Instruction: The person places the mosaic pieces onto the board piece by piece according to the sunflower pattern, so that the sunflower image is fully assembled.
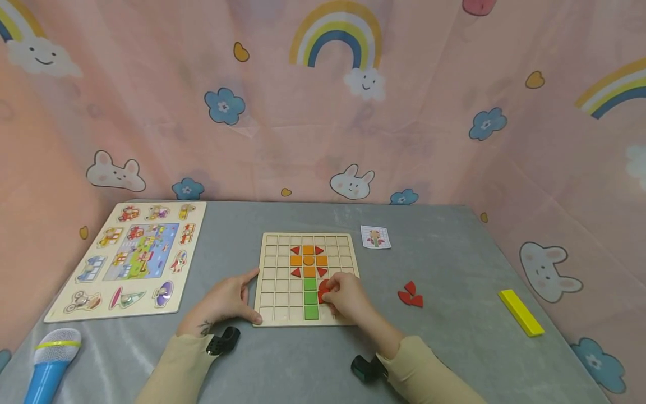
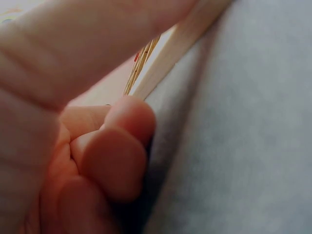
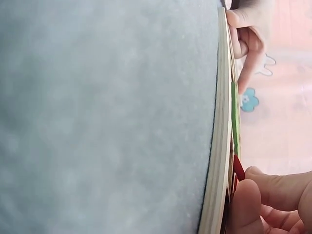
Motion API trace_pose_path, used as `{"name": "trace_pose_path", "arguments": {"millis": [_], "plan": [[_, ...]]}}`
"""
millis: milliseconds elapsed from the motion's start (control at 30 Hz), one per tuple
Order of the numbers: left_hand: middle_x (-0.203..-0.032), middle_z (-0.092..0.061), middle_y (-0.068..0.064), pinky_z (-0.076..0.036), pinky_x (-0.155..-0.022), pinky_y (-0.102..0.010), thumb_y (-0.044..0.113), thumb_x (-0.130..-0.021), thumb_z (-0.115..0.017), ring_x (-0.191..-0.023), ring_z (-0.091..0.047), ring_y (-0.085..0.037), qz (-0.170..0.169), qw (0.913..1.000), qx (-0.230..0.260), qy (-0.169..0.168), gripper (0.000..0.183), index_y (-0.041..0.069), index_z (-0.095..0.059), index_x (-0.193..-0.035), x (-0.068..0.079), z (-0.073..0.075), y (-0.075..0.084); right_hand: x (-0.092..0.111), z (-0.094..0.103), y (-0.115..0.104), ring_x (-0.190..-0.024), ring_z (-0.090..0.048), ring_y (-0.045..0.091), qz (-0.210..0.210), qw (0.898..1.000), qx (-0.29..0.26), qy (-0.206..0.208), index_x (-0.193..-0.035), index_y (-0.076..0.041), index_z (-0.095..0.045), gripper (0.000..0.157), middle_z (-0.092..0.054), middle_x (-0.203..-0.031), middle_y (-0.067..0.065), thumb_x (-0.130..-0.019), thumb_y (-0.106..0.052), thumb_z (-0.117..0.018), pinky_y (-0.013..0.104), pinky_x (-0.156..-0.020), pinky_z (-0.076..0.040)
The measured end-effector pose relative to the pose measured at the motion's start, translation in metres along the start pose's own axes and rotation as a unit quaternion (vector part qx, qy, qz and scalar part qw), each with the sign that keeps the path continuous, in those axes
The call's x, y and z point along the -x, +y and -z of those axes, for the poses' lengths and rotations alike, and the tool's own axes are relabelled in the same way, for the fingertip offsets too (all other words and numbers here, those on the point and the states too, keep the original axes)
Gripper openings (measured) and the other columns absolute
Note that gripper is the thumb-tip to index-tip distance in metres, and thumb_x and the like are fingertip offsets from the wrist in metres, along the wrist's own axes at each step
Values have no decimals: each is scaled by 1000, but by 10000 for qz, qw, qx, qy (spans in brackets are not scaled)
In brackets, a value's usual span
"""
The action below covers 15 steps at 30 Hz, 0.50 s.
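A wooden grid board (image 1: 272,303) lies flat with orange squares (image 1: 309,249), small red triangles (image 1: 296,272) and a column of green squares (image 1: 310,298) in its cells. My left hand (image 1: 224,300) rests at the board's left side, thumb by the near corner and index finger along the edge. In the left wrist view its other fingers (image 2: 114,161) bend beside the board. My right hand (image 1: 348,297) pinches a red piece (image 3: 238,167) between thumb and index finger, tilted against the board beside the green squares; its full shape is hidden.
Several loose red pieces (image 1: 410,294) lie right of the board. A small pattern card (image 1: 375,237) sits behind them, and a yellow bar (image 1: 521,312) farther right. On the left are a picture puzzle board (image 1: 189,247) and a toy microphone (image 1: 50,367).
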<state>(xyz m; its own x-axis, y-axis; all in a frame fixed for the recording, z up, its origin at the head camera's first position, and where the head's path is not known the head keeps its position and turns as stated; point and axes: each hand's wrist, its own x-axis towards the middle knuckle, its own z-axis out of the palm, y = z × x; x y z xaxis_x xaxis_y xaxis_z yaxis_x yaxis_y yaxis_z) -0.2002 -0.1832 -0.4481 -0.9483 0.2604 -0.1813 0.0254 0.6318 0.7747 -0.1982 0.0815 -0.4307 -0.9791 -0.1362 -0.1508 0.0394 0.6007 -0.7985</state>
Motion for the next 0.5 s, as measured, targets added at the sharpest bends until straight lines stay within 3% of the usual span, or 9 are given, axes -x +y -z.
{"name": "trace_pose_path", "arguments": {"millis": [267, 500], "plan": [[-53, -48, -1, -28, -43, -25, 17, -45, -92, -45, -38, -11, -17, 10000, 41, -7, 112, 7, -36, -142, 0, 0, 0, 1, 1, -4, -41, -44, 9, 31, 9992, 370, 111, -78, 1, -61, 8, -50, -55, 3, -77, 0, -69, 18, -40, -33], [-53, -48, -1, -29, -43, -25, 17, -45, -92, -45, -38, -11, -69, 10000, 57, -17, 113, 6, -36, -142, 0, 0, 0, 2, 2, -6, -40, -43, 10, 112, 9992, 361, 91, -76, -1, -61, 8, -48, -54, 2, -77, 1, -68, 17, -39, -33]]}}
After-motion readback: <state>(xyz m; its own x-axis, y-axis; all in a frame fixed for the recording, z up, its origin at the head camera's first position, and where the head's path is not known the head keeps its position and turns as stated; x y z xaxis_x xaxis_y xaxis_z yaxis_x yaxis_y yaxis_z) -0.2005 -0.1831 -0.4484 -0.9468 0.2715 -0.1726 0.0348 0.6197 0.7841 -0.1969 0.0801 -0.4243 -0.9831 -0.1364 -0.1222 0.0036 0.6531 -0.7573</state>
